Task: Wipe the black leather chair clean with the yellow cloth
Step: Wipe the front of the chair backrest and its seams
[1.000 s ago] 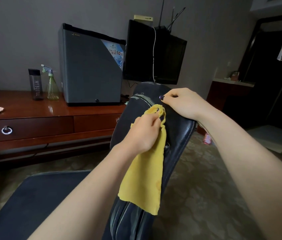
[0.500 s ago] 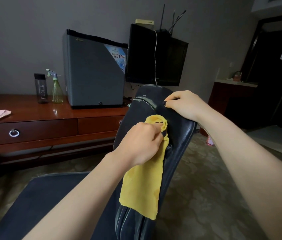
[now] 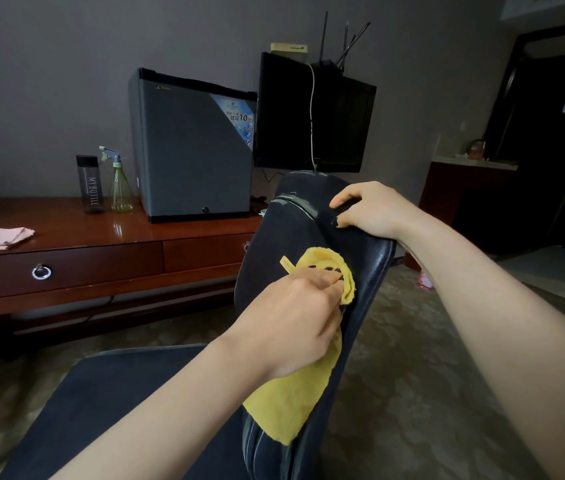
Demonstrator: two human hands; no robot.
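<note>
Head view: crumpled yellow cloth on black leather chair

two hands, one cloth, one chair

I read "MY BOTTLE" in pale letters running down the dark bottle on the table. On the fridge, the blue sticker in the door's upper corner shows a large "10" among Chinese characters I cannot make out. The tag on the cloth is too small to read.
</note>
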